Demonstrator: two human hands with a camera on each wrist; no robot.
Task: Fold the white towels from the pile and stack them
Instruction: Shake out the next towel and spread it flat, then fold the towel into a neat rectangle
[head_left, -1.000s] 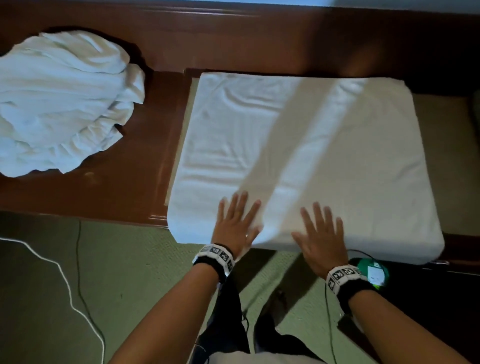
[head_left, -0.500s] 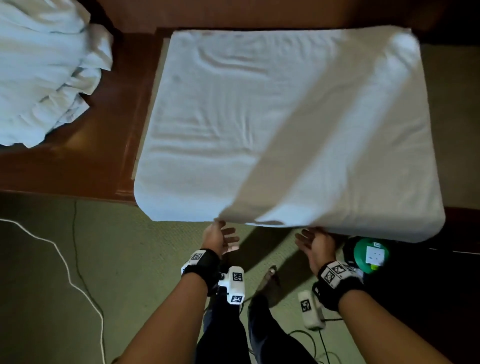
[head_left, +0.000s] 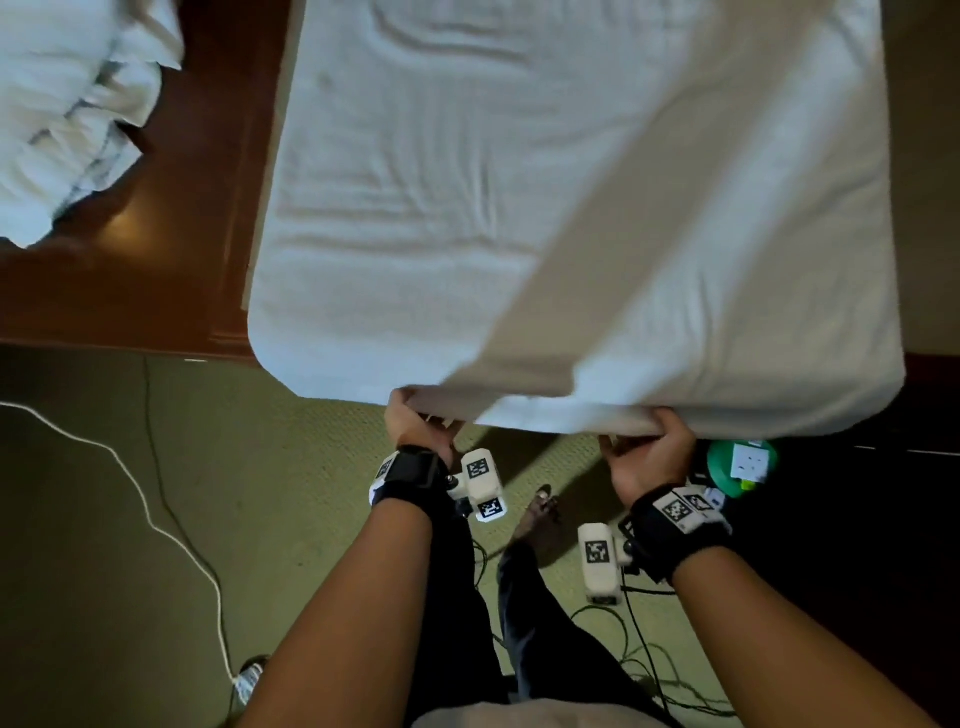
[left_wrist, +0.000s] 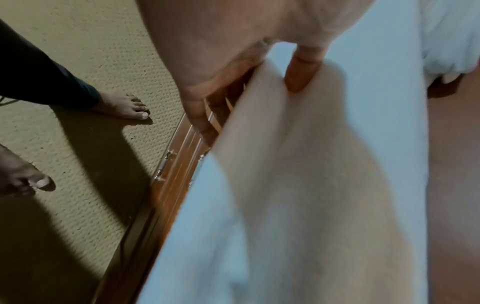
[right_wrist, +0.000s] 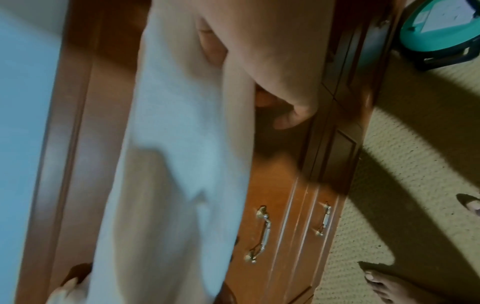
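A white towel (head_left: 467, 208) lies spread over the dark wooden dresser (head_left: 156, 270), near edge overhanging green carpet (head_left: 104, 519) (cables trail there). Left hand (head_left: 415, 423) and right hand (head_left: 649, 452) each grip that edge, fingers curled. The pile (head_left: 67, 104) sits far left

Spread towel (head_left: 467, 208): one
Towel pile (head_left: 67, 104): one heap (separate towels inside cannot be counted)
Hands: two, left hand (head_left: 415, 426) and right hand (head_left: 649, 457)
Wrist cameras: two (head_left: 480, 483)
Bare feet: two (left_wrist: 122, 105)
Drawer handles: two (right_wrist: 259, 234)
Green socket reel (head_left: 740, 462): one
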